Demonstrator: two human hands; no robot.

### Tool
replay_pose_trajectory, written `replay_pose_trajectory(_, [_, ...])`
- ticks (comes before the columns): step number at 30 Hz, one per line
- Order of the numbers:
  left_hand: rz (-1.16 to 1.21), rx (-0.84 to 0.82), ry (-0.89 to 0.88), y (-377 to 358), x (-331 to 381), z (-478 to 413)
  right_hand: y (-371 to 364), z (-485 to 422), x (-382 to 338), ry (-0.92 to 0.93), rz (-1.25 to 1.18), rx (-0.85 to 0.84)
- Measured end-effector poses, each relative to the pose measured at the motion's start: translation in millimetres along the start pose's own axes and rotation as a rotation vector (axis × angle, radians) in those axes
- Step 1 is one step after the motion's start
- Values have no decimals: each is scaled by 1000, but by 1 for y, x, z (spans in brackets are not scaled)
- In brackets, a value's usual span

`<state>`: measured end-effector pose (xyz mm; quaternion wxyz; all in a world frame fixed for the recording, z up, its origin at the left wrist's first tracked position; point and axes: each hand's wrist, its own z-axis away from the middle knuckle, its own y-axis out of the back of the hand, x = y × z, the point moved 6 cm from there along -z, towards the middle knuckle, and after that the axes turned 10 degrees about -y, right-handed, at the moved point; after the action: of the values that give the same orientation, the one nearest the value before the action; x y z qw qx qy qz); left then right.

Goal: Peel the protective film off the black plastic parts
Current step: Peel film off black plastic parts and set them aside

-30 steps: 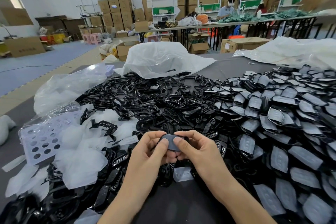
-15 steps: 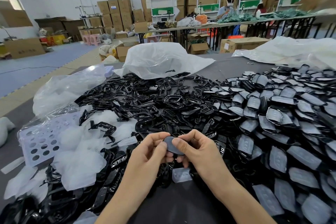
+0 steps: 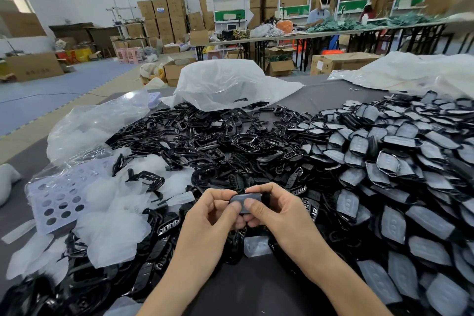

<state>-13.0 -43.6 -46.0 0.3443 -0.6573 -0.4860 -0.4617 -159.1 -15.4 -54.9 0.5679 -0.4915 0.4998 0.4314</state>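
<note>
Each grip is clamped on one end of a film-grey black plastic part (image 3: 247,200), the left hand (image 3: 213,215) and right hand (image 3: 277,213) pinching it above the surface (image 3: 256,295), likely to pick a film edge loose. The thumbs hide any lifted corner. Filmed parts (image 3: 384,187) are heaped to the right and shed films (image 3: 107,213) to the left.

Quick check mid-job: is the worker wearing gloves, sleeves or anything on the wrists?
No gloves: the left hand and right hand are bare, with short nails. No ring, watch or band shows. The left forearm and right forearm are bare down to the frame's lower edge, so no sleeve is in view.
</note>
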Motion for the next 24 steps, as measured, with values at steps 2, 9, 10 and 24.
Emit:
replay_pose_trajectory(2, [47,9,8,-1,0,1,4,0,-2,12,16,41])
replay_pose_trajectory(9, [-148,-9,-75,-1,5,1,4,1,-1,5,-18,49])
replay_pose_trajectory(10, [-182,-14,-86,0,5,0,3,1,0,2,-21,39])
replay_pose_trajectory(24, [-93,4,-78,3,9,-1,-3,-3,4,-80,-243,-68])
